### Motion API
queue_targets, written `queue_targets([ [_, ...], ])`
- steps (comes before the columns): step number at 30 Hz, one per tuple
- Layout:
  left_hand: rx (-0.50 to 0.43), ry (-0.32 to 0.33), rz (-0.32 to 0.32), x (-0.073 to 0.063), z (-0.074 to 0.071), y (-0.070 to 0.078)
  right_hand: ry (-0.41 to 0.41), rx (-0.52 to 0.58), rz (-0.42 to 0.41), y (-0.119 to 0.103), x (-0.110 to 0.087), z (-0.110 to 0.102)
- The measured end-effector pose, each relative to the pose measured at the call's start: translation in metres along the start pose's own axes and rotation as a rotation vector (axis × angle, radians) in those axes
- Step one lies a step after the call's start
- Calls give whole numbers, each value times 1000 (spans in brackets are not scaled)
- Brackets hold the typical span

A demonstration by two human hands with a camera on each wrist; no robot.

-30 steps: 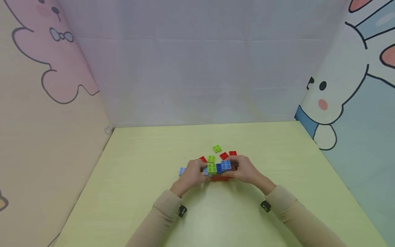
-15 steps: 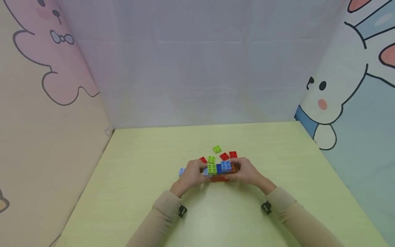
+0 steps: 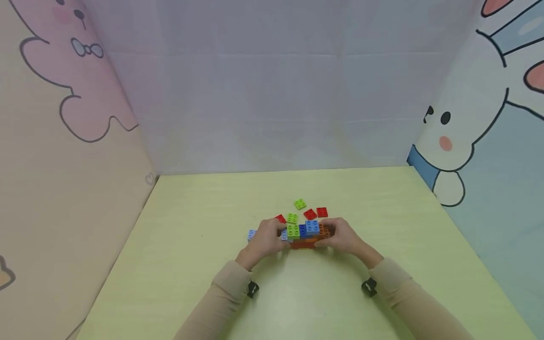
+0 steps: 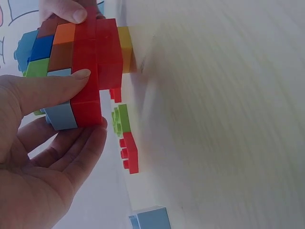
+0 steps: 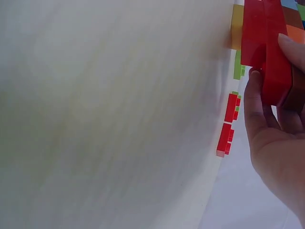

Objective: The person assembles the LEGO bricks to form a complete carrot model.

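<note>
Between my hands is a stack of toy building bricks (image 4: 86, 52): red rows low down, brown and orange above, and green, dark blue and light blue on top. A yellow brick (image 4: 126, 50) sits at the very bottom. My left hand (image 3: 267, 240) grips the stack's left end, thumb on the near side and fingers on the far side. At the other end, my right hand (image 3: 343, 237) holds the long red brick (image 5: 277, 62) and the brown one between thumb and fingers. The stack's far face is hidden in the head view.
Behind the stack lie loose green bricks (image 3: 300, 204) and red bricks (image 3: 322, 212) on the pale yellow table (image 3: 204, 283). One light blue brick (image 4: 152, 219) rests left of my left hand. White cloth (image 3: 276, 94) hangs behind the table.
My right hand has shifted slightly to the right along the stack, so more of the brown and orange bricks shows. The left hand keeps its hold in nearly the same place.
</note>
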State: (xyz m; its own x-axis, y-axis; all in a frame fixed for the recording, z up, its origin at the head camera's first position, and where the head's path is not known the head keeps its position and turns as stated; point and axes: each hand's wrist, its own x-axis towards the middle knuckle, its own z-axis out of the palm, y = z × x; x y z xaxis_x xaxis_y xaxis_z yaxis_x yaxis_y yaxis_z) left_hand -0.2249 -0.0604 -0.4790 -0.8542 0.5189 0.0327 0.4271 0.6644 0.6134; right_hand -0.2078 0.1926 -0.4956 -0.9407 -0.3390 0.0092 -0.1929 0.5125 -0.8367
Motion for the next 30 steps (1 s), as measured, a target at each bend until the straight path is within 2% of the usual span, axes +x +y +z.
queue_targets([
  [12,-24,14,22,-1,0,-4,9,37,64,2,1,1],
  [18,-8,23,47,-11,-20,-13,8,45,65,0,2,2],
  [23,20,50,23,-20,-41,-24,12,22,78,-1,2,1],
  [30,107,48,-13,-27,-50,-40,12,18,77,-2,2,3],
])
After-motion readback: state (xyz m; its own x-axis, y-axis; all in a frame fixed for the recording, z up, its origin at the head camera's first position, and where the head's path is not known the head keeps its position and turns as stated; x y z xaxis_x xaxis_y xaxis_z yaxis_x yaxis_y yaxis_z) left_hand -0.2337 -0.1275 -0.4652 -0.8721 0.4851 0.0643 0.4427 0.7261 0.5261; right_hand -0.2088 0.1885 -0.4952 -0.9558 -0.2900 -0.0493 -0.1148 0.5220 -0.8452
